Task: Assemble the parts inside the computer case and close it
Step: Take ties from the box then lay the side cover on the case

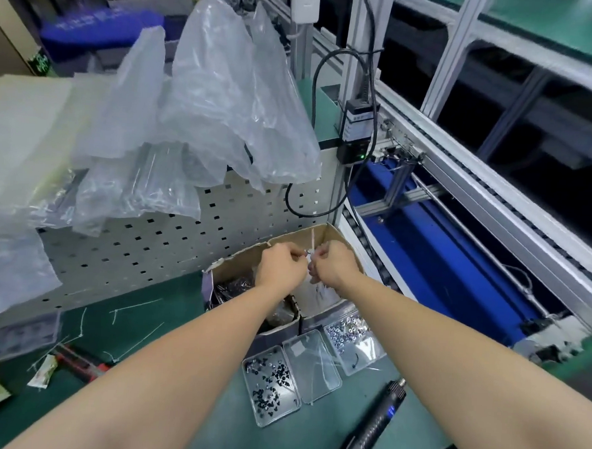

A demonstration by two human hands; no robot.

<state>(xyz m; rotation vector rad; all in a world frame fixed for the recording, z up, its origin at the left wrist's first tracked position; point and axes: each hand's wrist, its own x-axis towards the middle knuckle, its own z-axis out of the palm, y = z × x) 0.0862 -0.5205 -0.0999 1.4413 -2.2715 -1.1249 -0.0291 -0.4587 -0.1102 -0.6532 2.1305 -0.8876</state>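
Observation:
Both my hands are held together over an open cardboard box (338, 235) at the back of the green bench. My left hand (280, 266) and my right hand (333, 262) pinch a thin white cable tie (312, 240) between them; its tail sticks up above my fingers. A small dark part sits where the fingertips meet, too small to identify. The box's left compartment holds dark bagged parts (234, 289). No computer case is in view.
Three clear trays lie in front of the box: black screws (269, 387), a near-empty one (311, 364), silver nuts (349, 333). An electric screwdriver (376, 424) lies at the right, red-handled cutters (78, 362) and loose ties at the left. Plastic bags (204, 109) drape over a perforated panel (156, 248). A conveyor (494, 207) runs along the right.

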